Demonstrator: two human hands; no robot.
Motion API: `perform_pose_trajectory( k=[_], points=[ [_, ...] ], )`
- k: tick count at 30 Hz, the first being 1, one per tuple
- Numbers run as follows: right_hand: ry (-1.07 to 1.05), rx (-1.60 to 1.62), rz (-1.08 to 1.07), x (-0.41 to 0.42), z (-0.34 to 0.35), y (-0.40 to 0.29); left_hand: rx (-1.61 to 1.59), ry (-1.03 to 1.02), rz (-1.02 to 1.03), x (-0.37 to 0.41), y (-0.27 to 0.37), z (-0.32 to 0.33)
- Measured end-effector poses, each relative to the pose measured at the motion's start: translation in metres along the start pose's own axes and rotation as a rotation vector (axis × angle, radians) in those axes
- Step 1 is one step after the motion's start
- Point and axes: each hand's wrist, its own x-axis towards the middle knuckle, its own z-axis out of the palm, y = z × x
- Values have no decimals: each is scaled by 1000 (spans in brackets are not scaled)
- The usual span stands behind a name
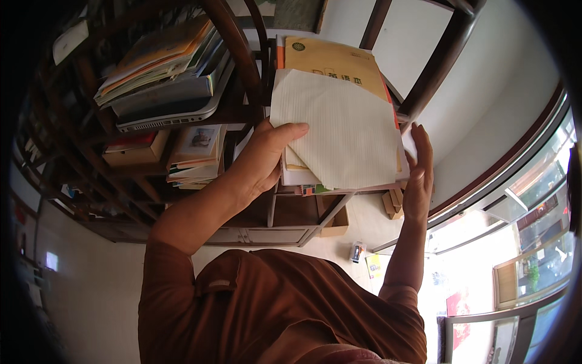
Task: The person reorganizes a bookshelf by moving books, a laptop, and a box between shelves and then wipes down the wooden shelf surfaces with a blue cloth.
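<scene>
A stack of notebooks and papers lies before me among the dark wooden rails of a shelf unit. On top is a loose, lined sheet of paper [341, 127] with a slanted lower left edge. It partly covers a tan exercise book [332, 54] with printed writing on its cover. My left hand [273, 150] grips the stack's left edge, thumb on the sheet and fingers hidden underneath. Along the right edge, my right hand [419, 173] holds the side of the stack with its fingers pointing away from me. Whether the shelf bears the stack's weight is hidden.
Left of the stack, a shelf holds a grey laptop [170, 119] under piled folders and papers [159, 59]. Below are a cardboard box [136, 152] and a pile of books [198, 154]. A dark curved post [441, 63] rises at the right. Cartons [393, 202] stand on the floor.
</scene>
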Motion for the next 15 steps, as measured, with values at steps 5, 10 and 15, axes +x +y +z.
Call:
perform_pose_trajectory(
  k=[5,10,15],
  points=[
    [-120,654,488,-25,8,19,-15,-20,-56,-17,-7,-6],
    [29,674,642,-52,38,4,138,-61,46,-33,-42,-32],
    [3,640,637,-118,45,36,334,-168,177,-71,-69,-55]
  ],
)
